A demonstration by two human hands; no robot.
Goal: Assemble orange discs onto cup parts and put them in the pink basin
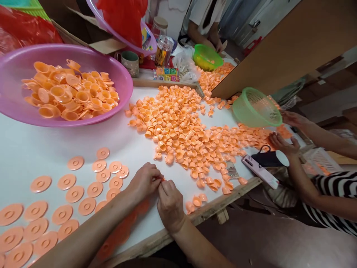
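My left hand and my right hand meet above the white table, fingers pinched together. A sliver of a small orange piece shows between their fingertips; the rest is hidden, so I cannot tell its kind. Just beyond them spreads a large heap of small orange toy cups. To the left, orange toy saucers lie flat in loose rows, some behind my left forearm. A few loose cups rest to the right of my right hand, by the table's edge.
A pink basin of cups and saucers stands at back left. At right, a co-worker's hands are near a green basket, a dark mug and a phone. A cardboard panel rises behind.
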